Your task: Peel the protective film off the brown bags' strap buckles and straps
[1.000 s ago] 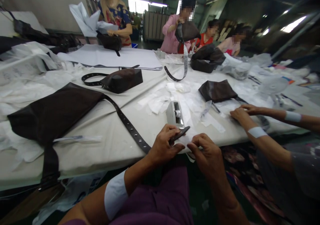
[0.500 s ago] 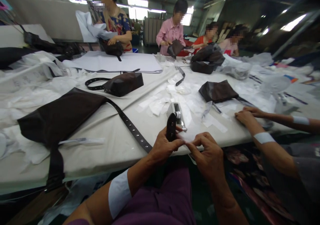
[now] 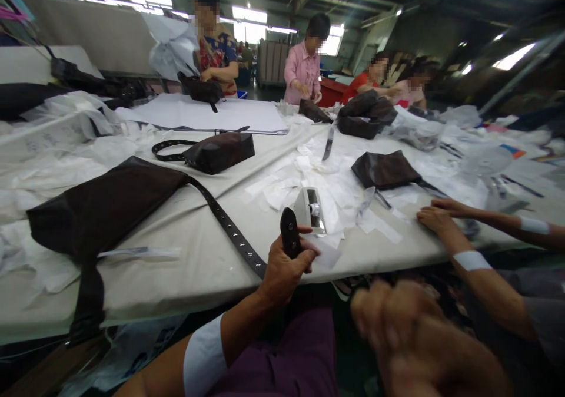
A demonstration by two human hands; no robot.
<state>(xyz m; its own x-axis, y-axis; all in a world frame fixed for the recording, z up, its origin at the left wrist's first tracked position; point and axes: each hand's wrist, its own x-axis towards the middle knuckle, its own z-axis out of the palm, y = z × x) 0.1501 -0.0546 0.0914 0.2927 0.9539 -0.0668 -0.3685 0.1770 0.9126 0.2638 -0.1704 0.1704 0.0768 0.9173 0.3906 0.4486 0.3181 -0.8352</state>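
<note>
My left hand (image 3: 285, 267) is closed around the end of a dark studded strap (image 3: 289, 232), holding it upright at the table's near edge. The strap (image 3: 225, 220) runs back across the table to a large flat dark brown bag (image 3: 101, 205). My right hand (image 3: 392, 320) is below the table edge, smeared by motion, so its fingers do not show clearly. A small sheet of white paper (image 3: 324, 252) lies on the table just right of the held strap end. A small grey-white device (image 3: 309, 208) stands behind it.
A neighbour's two hands (image 3: 435, 214) rest on the table at right. Other brown bags (image 3: 220, 149) (image 3: 384, 170) lie among white paper scraps (image 3: 291, 179). Several people work across the cream table (image 3: 194, 261). White wrapping is heaped at the left (image 3: 53, 149).
My right hand has let go of the paper and dropped away below the table edge. My left hand keeps the strap end upright. The person in pink has laid the bag down.
</note>
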